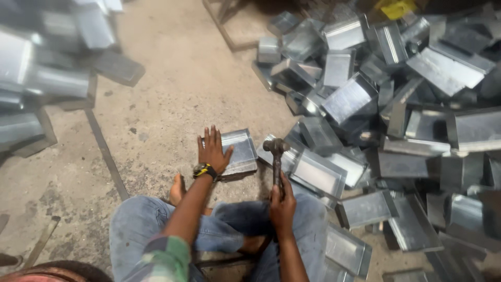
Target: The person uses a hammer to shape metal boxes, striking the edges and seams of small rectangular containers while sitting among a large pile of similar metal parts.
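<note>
A shallow metal tray [237, 151] lies flat on the concrete floor [172, 89] just beyond the knees of a seated person, its open side up and its near edge toward the jeans [141, 222]. The left hand [213, 149] rests on the tray's left part, fingers spread wide and palm down, pinning it to the floor; a watch [204, 170] with a yellow-and-black case sits on that wrist. Just right of the tray, the right hand [282, 204] is closed tight around the handle of a hammer [276, 156], which stands nearly upright with its dark head at the top, near the tray's right edge but apart from it. The person sits on the floor with knees drawn together, a bare foot [178, 189] showing left of the left forearm, and a green checked sleeve [166, 258] at the near edge. To the right and far right, a large heap of similar folded metal trays [396, 94] covers the floor, the nearest of them lying beside the hammer. A second, smaller stack of trays [47, 78] sits at the far left, blurred enough that its shapes are hard to make out. A thin flat metal strip [107, 154] runs along the floor left of the person's legs.
</note>
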